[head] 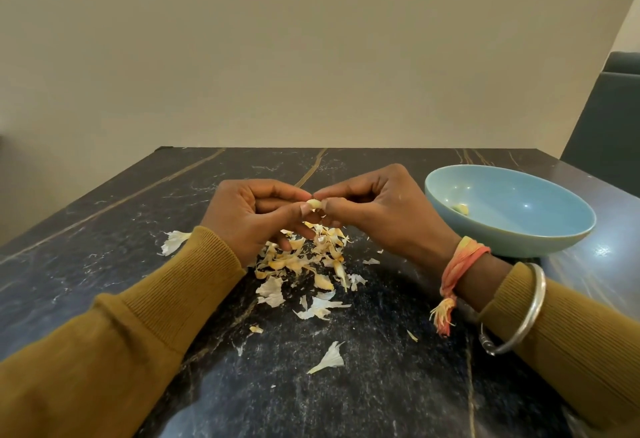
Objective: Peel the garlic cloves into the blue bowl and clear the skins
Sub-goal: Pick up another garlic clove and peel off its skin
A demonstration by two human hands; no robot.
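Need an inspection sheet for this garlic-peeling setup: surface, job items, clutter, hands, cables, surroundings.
Surface: dark veined marble table, with glare at the right near the bowl.
Job's things: blue bowl at right with one peeled piece inside; garlic clove held between both hands.
Clutter: garlic skins piled under the hands, with loose flakes scattered toward the near edge.
Hands: left hand and right hand both pinch the clove above the pile.
Cables: nothing seen.
Surroundings: plain wall behind; dark chair at far right.
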